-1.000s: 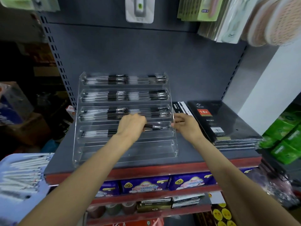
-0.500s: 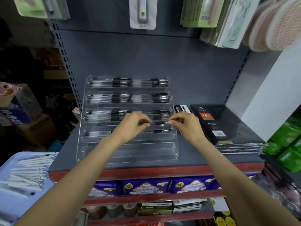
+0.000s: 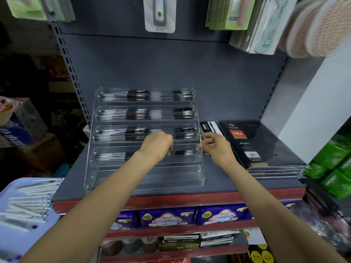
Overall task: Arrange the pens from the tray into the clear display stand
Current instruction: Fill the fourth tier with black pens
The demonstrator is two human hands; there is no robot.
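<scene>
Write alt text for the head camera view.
A person's left hand lays pens in the fourth tier of a clear acrylic tiered display stand on a grey shop shelf; the right hand hovers beside it. The bottom tier is empty.

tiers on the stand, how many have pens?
4 of 5: top tier, second, third, fourth. Bottom tier shows none. The left hand hides part of the fourth.
</scene>
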